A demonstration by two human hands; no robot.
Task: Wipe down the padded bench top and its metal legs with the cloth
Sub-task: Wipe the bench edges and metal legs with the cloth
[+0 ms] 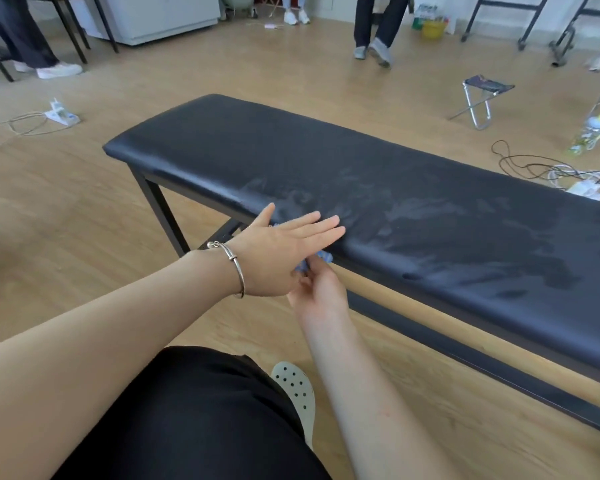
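Note:
A long bench with a black padded top (378, 181) runs from the middle left to the right edge, with faint wipe streaks on its near half. Its black metal leg (161, 211) stands at the left end, and a low rail (465, 351) runs under the near side. My left hand (278, 251), with a silver bangle on the wrist, lies flat with fingers spread at the bench's near edge. Just below it my right hand (317, 289) pinches a small blue cloth (321, 259), most of which is hidden under my left hand.
Wooden floor all round. A white power strip with cable (61, 114) lies at the left, and tangled cords with an adapter (568, 178) behind the bench at the right. A small folding stool (482, 98) stands far right. Several people's legs are at the back. My knee and shoe (297, 393) are below.

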